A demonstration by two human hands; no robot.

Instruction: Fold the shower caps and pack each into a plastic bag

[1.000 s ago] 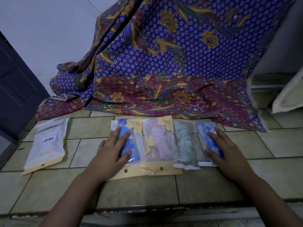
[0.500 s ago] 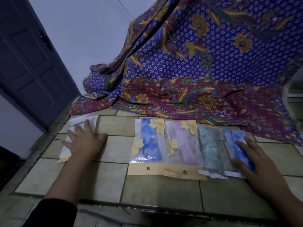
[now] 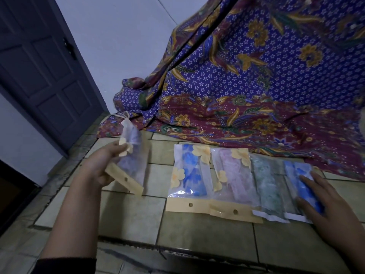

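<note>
Now the left hand (image 3: 100, 169) has lifted a plastic bag (image 3: 131, 161).

No readable text, brand, number or sign. Packed bags (image 3: 189, 175) on bench (image 3: 128, 214): only printed yellow flower shapes (image 3: 200, 153) on two, plain header strips (image 3: 197, 205). Lifted bag (image 3: 131, 155): blurred, nothing legible.

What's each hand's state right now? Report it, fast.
Left hand: grips a plastic bag above the tiles.
Right hand: open, flat on the rightmost blue bag.
</note>
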